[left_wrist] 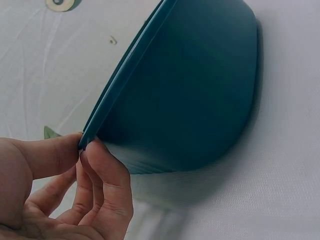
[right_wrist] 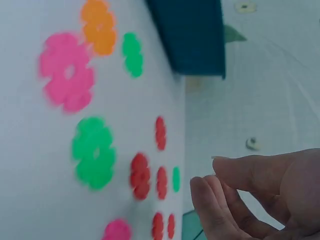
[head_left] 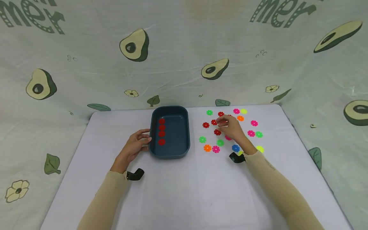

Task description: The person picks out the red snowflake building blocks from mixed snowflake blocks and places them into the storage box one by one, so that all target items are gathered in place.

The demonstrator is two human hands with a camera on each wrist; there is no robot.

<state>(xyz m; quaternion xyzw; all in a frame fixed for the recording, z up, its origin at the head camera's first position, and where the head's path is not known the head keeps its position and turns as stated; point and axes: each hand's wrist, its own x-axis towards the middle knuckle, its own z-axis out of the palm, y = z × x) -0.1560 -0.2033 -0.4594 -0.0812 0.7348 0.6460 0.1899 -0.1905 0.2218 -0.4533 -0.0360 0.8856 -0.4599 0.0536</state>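
Observation:
My left hand [head_left: 135, 144] pinches the rim of a dark blue rectangular tray [head_left: 184, 150] at its left side. In the left wrist view the thumb lies over the tray's rim [left_wrist: 120, 80] and the fingers sit beneath it. Inside the tray, several red flower-shaped discs [head_left: 161, 134] form a column along the left side. My right hand [head_left: 230, 126] hovers over scattered discs, its thumb and fingers bent toward each other with nothing visible between them. Close to its fingertips are red discs [head_left: 214, 122], also seen as red flower discs [right_wrist: 140, 176] in the right wrist view.
Around the right hand lie green [head_left: 202, 139], orange [head_left: 207, 148], pink [head_left: 216, 149], blue [head_left: 235, 148] and yellow discs [head_left: 260, 149]. A white cloth covers the table [head_left: 178, 191]. Behind it hangs a curtain [head_left: 178, 64] with avocado prints.

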